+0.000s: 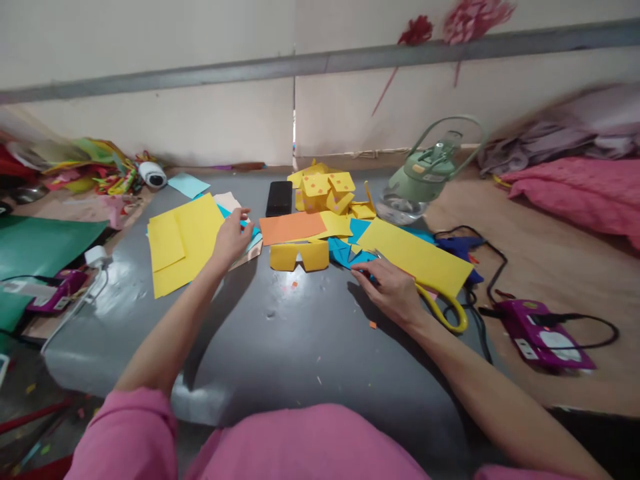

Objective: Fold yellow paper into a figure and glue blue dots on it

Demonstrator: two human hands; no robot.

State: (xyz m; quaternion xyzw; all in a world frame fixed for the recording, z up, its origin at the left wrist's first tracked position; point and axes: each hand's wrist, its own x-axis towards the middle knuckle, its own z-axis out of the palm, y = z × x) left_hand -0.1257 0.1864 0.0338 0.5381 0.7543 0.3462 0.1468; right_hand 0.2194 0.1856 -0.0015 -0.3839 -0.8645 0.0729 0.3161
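Observation:
My left hand (233,237) hovers at the right edge of a large yellow sheet (200,233), near blue paper strips (253,233); its fingers are apart and loosely bent, with nothing seen in them. The fingertips of my right hand (387,283) come together at the edge of a folded blue paper piece (345,253). Scissors with yellow handles (457,317) lie partly hidden beneath that hand, beside a long yellow sheet (420,253). Between my hands stands a folded yellow paper piece with a notch (300,256), in front of an orange paper rectangle (293,228).
A black phone (279,199) and spotted yellow paper shapes (327,190) sit at the back of the grey table (280,360). A green-lidded bottle (420,177) stands back right. Purple boxes with cables (545,333) lie to the right and left. Pink cloth (585,193) is far right.

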